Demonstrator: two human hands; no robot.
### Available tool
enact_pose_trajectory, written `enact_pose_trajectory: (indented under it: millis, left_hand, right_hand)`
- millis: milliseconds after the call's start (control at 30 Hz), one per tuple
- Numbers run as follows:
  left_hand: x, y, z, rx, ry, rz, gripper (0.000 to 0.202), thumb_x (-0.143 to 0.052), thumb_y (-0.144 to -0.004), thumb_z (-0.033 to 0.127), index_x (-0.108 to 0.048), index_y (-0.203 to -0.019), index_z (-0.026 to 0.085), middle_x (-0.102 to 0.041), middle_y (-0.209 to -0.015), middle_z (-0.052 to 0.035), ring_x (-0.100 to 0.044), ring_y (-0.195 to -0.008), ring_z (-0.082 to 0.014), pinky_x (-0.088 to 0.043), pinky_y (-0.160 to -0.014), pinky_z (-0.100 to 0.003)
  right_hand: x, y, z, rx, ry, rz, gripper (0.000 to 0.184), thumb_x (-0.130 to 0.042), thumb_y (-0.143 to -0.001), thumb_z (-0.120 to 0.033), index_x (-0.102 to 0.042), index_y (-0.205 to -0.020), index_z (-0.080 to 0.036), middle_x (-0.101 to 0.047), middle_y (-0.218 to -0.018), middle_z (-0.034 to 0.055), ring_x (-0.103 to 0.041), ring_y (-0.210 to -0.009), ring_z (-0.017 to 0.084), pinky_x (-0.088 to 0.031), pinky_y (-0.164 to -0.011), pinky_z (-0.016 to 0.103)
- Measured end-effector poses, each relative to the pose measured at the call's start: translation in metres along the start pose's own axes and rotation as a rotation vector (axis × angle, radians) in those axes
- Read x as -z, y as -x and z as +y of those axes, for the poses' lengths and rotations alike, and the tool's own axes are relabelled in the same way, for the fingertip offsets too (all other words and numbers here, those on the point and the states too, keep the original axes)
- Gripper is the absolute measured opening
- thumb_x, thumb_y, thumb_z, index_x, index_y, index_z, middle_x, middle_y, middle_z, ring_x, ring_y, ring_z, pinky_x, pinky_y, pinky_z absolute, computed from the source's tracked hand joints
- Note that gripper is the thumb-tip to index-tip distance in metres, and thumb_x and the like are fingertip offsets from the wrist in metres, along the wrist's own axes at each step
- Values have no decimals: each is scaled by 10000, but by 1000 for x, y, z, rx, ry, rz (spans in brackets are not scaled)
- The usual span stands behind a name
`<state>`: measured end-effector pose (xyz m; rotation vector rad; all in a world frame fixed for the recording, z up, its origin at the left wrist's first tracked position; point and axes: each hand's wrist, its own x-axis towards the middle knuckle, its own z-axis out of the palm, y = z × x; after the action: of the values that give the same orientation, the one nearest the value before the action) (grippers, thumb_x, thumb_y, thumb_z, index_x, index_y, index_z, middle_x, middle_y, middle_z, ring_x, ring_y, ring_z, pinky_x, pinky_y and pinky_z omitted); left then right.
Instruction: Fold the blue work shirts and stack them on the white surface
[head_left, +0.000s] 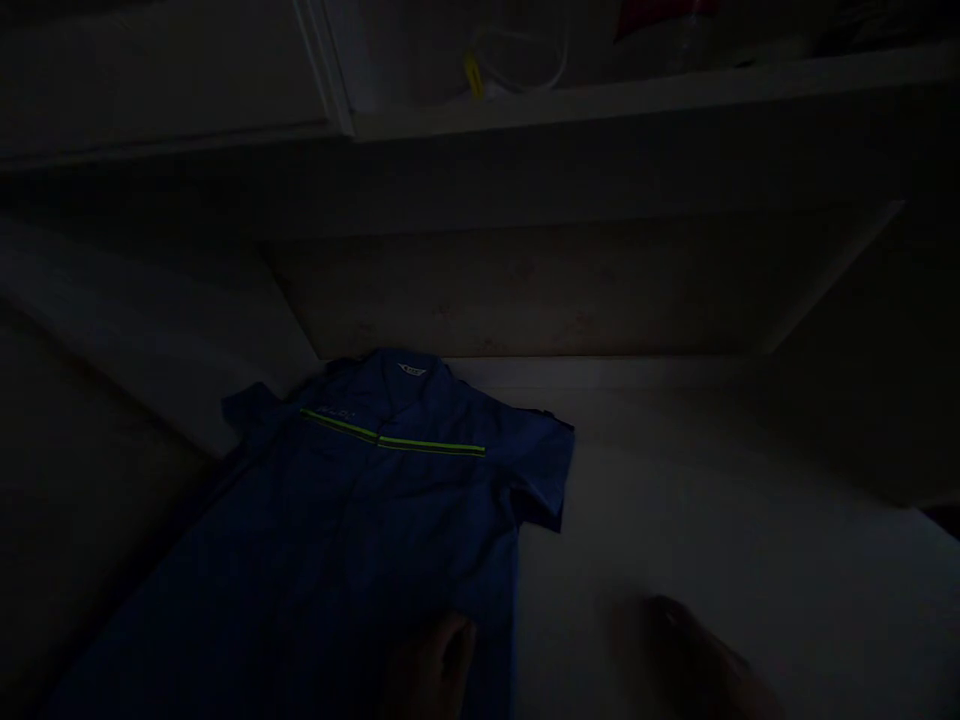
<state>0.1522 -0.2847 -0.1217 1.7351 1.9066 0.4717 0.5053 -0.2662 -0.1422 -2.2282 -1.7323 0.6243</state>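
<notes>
A dark blue short-sleeved work shirt [405, 510] lies spread on a pale surface, collar at the far end. A yellow-green stripe [431, 445] crosses its chest, and a small label [412, 369] shows inside the collar. Over the lower part of the shirt, at the bottom of the view, my left hand [435, 668] has its fingers curled closed; whether cloth is in them is too dark to see. My right hand [697, 660] is beside the shirt on the right, above the pale surface. Blur and darkness hide the shape of its fingers.
The light is very dim. Above the far end runs a shelf edge [600, 105], with a white cord [525, 85] and a red item [664, 12] on it. A panel [510, 290] closes off the back. The pale surface [637, 480] extends right of the shirt.
</notes>
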Motion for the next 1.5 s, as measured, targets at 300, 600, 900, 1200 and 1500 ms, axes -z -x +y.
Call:
enact_pose_trajectory:
  millis: [300, 600, 900, 1200, 1500]
  left_hand:
    - [-3, -2, -8, -51, -16, -24, 392, -337, -949, 483, -696, -923, 327, -771, -876, -11, -724, -816, -174, -539, -714, -245]
    - [-10, -6, -20, -99, -85, -8, 414, -353, -945, 491, -727, -963, 313, -779, -941, -13, -735, -832, -178, -571, -705, -234]
    - [-3, -2, -9, -153, -91, 97, 336, -418, -948, 438, -723, -899, 304, -776, -819, 40, -729, -717, -129, -544, -628, -173]
    - [-2, 0, -6, -172, -87, 107, 303, -437, -949, 432, -703, -889, 297, -768, -812, 46, -724, -715, -120, -523, -613, -179]
    - [-3, -1, -8, -188, -119, 114, 303, -437, -947, 429, -706, -884, 305, -761, -778, 52, -719, -681, -124, -531, -615, -187]
  right_hand:
    - [5, 5, -11, 1, 109, -30, 430, -372, -891, -378, -621, -1236, -317, -732, -1103, 48, -720, -873, 244, -547, -694, 325]
    - [12, 5, -25, -64, 151, -100, 467, -291, -923, -347, -592, -1276, -299, -700, -1188, 46, -701, -966, 221, -529, -772, 309]
    - [8, 4, -21, -85, 184, -120, 468, -277, -934, -378, -565, -1299, -325, -684, -1224, 23, -689, -1005, 226, -514, -769, 314]
    - [6, 4, -17, -89, 159, -108, 460, -275, -938, -377, -564, -1292, -321, -689, -1212, 32, -693, -988, 222, -509, -773, 320]
    - [6, 4, -16, -63, 170, -49, 428, -332, -922, -368, -606, -1248, -326, -724, -1131, 31, -707, -921, 215, -513, -740, 297]
